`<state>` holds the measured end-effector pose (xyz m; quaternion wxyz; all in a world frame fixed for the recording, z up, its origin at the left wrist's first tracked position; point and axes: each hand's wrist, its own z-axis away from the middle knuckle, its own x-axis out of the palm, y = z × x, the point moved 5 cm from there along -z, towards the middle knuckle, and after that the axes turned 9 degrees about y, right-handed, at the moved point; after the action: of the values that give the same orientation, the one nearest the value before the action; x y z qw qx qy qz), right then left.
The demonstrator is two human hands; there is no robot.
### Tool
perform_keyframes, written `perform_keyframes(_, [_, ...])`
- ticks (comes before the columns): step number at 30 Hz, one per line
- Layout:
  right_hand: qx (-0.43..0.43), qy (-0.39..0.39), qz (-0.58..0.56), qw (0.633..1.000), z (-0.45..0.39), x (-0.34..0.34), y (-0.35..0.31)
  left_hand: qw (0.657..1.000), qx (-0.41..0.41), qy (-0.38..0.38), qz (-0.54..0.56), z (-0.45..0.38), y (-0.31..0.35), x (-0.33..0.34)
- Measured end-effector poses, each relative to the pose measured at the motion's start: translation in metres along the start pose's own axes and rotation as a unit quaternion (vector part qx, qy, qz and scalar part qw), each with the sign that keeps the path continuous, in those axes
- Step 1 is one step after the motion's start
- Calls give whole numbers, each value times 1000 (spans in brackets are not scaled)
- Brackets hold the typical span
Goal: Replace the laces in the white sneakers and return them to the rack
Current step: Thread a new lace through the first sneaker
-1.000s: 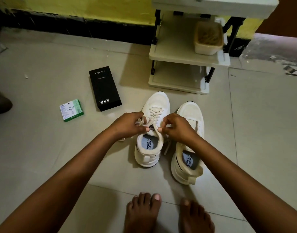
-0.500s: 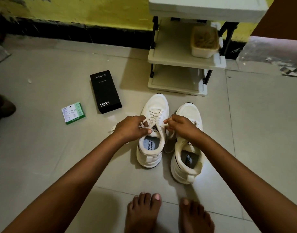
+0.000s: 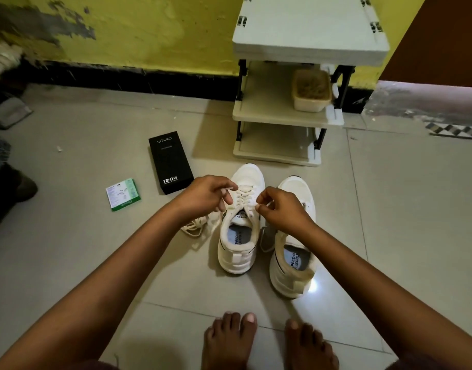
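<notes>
From the head view, the two white sneakers sit side by side at centre frame on the tiled floor (image 3: 389,209), toes toward the rack (image 3: 288,118) at upper centre. The left hand (image 3: 206,194) has its fingers curled, pinching one end of the lace (image 3: 244,194) at the left sneaker (image 3: 241,231); the right hand (image 3: 278,206) pinches the other end just across the eyelets. The right sneaker (image 3: 293,236) shows no lace that I can make out.

The risk, as I see it: uneven pulling could leave one tail short, or drag the end back out of its eyelet. The loose lace (image 3: 196,228) lying coiled at the sneaker's left side, below the left wrist, could snag or get mixed with the one in hand. The shoe is light and unsteadied, so a hard tug may tip it.

Count: two sneakers, two hands, two bare feet at the bottom edge, one rack with three shelves, one tub (image 3: 312,90) on its middle shelf, one black vivo box (image 3: 170,161) and one small green-and-white box (image 3: 123,194) at centre left.
</notes>
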<state>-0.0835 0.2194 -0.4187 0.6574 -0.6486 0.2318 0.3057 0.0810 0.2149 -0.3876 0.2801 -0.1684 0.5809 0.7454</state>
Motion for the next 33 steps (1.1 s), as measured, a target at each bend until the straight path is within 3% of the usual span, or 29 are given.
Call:
perform_keyframes(3, [1,-16,32,999,5,5,6,999,-7,41,-7,2,-6,6])
perform_keyframes(6, [2,-24,51,998,12,17,4,992,18,77,-96,1,-12,14])
perform_keyframes(12, [-24,39,97,994,13,26,8,981,33,126,-146,7,-16,31])
perform_keyframes(16, [13,48,34,998,10,23,16,977,32,144,-155,10,-18,41])
perform_keyframes(20, [63,4,-49,997,6,18,24,976,40,144,-156,10,-15,51])
perform_keyframes(33, [65,-30,-97,993,4,22,31,981,40,162,-99,11,-13,63])
